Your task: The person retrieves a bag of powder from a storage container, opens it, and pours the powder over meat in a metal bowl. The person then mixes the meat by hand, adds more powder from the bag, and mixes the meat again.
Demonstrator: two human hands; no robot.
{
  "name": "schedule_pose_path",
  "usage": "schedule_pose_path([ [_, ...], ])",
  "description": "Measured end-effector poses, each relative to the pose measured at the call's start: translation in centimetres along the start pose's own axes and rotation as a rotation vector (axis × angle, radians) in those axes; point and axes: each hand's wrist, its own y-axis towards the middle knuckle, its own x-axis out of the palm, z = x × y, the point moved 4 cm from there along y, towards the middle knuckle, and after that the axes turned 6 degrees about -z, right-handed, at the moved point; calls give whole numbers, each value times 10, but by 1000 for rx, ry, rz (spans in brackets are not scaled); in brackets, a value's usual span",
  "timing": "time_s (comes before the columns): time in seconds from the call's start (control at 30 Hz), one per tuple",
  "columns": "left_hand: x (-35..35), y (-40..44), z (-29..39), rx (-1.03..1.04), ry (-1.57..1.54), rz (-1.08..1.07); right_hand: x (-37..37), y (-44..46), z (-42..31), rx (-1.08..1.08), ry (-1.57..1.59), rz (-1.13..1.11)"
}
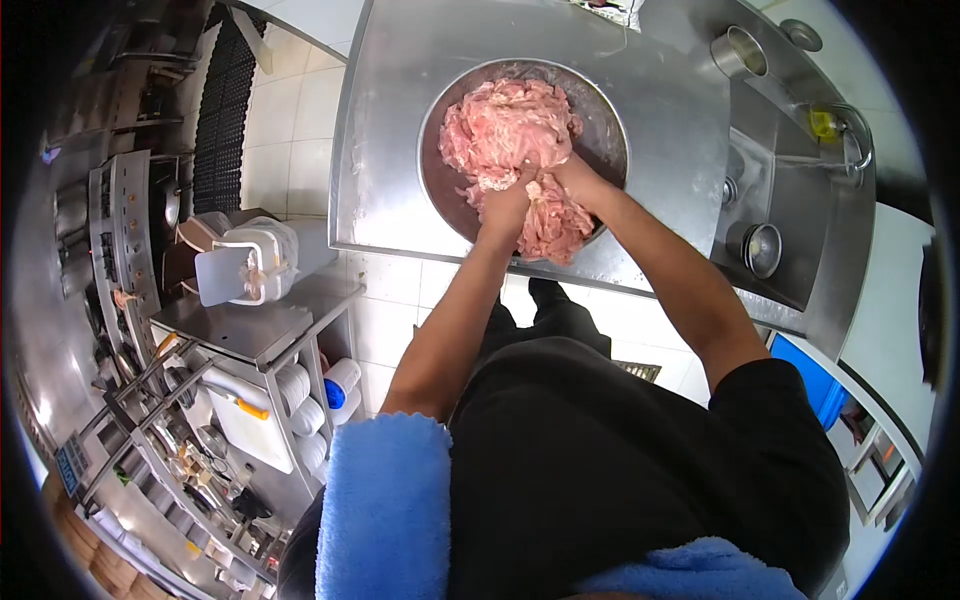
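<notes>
A wide metal bowl (432, 190) stands on the steel table, heaped with pale pink pieces of raw meat (512, 120). My left hand (507, 205) is down in the meat near the bowl's middle, closed on some of it, with the fingertips buried. Just beside it, my right hand (568, 177) also grips into the meat, its fingers partly hidden by the pieces. The two hands are close together. A smaller clump of meat lies between my wrists, against the near side of the bowl.
The steel table (385, 130) adjoins a sink (800, 220) on the right, with a metal pot (740, 52) behind and a small metal bowl (762, 250) inside. At left are a lined white bin (275, 260) and a shelf rack with stacked plates (292, 385).
</notes>
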Motion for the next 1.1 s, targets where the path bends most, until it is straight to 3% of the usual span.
schedule_pose_path([
  [0.03,1,-2,10,68,-8,25,2,3,-8,-248,-208,0],
  [0.13,1,-13,47,275,-25,103,-3,30,-11,-136,-398,19],
  [0.17,-1,-1,43,243,-14,122,-1,34,-20,-92,-467,12],
  [0.27,4,-22,91,299,-50,129,20,19,-108,102,-913,82],
  [0.3,2,-19,94,404,-94,56,23,14,-125,72,-878,17],
  [0.43,-14,-20,57,106,-111,-52,18,-27,-134,243,-753,-139],
  [0.47,-22,-12,33,37,-34,-101,13,-38,-108,302,-684,-93],
  [0.5,-22,-14,17,-191,-21,-196,8,-51,-75,360,-615,-46],
  [0.6,-15,-17,-5,-584,80,-288,21,-52,-23,432,-374,89],
  [0.67,-8,-26,14,-589,230,-176,27,-44,9,389,-185,154],
  [0.73,-14,-12,-10,-491,127,-234,17,-17,56,294,17,201],
  [0.8,-11,-5,-10,-377,146,-179,7,-6,66,249,-231,218],
  [0.87,-16,8,-16,-243,331,-81,9,-14,53,97,-280,189],
  [0.9,-15,-4,4,-154,353,-17,19,-24,0,72,-515,146],
  [1.0,-17,-35,62,64,476,81,33,-37,-73,165,-909,48],
  [1.07,-25,-44,83,118,553,128,42,-40,-114,22,-1143,33],
  [1.1,-29,-42,89,314,624,170,46,-40,-124,-55,-1258,24],
])
